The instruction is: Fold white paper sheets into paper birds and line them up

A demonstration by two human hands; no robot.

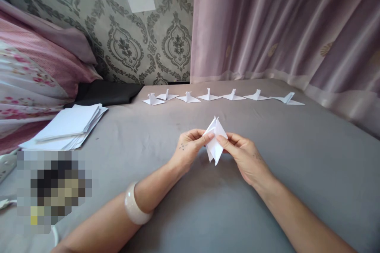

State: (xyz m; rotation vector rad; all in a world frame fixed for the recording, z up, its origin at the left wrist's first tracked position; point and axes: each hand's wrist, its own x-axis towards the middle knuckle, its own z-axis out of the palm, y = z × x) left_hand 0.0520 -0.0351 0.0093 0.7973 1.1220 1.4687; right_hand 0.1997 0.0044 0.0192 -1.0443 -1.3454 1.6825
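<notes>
A white folded paper (215, 146), diamond-shaped with split points at its top and bottom, is held up between both hands above the grey sheet. My left hand (191, 145) pinches its left side, thumb on the front face and fingers behind. On the right side my right hand (242, 150) grips it the same way, its thumb near the middle crease. The fingers behind the paper are partly hidden. Beyond the hands, several folded white paper birds (208, 95) stand in a row across the sheet.
A stack of white paper sheets (69, 122) lies at the left, in front of a black folded item (108, 91). A white power strip (7, 164) and cable are at the left edge, beside a blurred-out patch. Pink curtains (255, 27) hang behind on the right.
</notes>
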